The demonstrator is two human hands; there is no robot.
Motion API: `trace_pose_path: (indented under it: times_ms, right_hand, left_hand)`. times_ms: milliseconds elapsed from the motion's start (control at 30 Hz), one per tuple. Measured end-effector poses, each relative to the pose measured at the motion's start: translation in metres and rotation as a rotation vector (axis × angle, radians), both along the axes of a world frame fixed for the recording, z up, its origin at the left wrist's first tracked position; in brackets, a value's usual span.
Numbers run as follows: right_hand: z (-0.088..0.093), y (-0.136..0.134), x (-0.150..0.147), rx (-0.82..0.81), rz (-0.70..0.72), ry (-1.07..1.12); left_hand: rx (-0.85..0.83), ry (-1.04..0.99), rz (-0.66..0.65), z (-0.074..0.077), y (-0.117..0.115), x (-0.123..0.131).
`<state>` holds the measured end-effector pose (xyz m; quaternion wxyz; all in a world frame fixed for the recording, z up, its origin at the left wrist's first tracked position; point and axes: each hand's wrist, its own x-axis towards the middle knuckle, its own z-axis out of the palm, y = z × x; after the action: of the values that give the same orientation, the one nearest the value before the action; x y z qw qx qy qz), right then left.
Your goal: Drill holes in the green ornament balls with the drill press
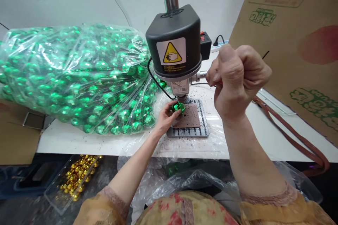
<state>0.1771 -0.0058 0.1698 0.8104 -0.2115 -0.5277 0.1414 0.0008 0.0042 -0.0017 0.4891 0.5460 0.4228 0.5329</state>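
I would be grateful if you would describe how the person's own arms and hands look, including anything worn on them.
The left hand and right hand are ungloved, with nothing visible on the wrists. Loose, mustard-tan fabric sleeves end partway along the forearms in narrow, textured, dusty-pink cuffs, leaving the rest uncovered.

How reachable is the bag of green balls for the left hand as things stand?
Likely yes: the bag lies close beside the left hand, nothing solid visibly between, but that hand holds a green ball.
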Motion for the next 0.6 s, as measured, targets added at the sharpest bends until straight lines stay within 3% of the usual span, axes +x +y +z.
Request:
trace_pose_path:
  times_ms: [200,367,600]
  right_hand:
    - [-0.0008,0.0015,-0.0001,0.09,0.076,0.031]
    - [-0.0025,0.0027,-0.0003,0.016,0.025,0.019]
    - [-0.002,0.0023,-0.0003,0.039,0.03,0.027]
  left_hand:
    - [-0.03,0.029,-0.031,-0.0064,0.0012,-0.0011]
    - [-0.043,0.052,-0.044,-0.0098,0.0022,-0.0016]
    - [-0.047,0.069,-0.039,-0.008,-0.0022,0.0029]
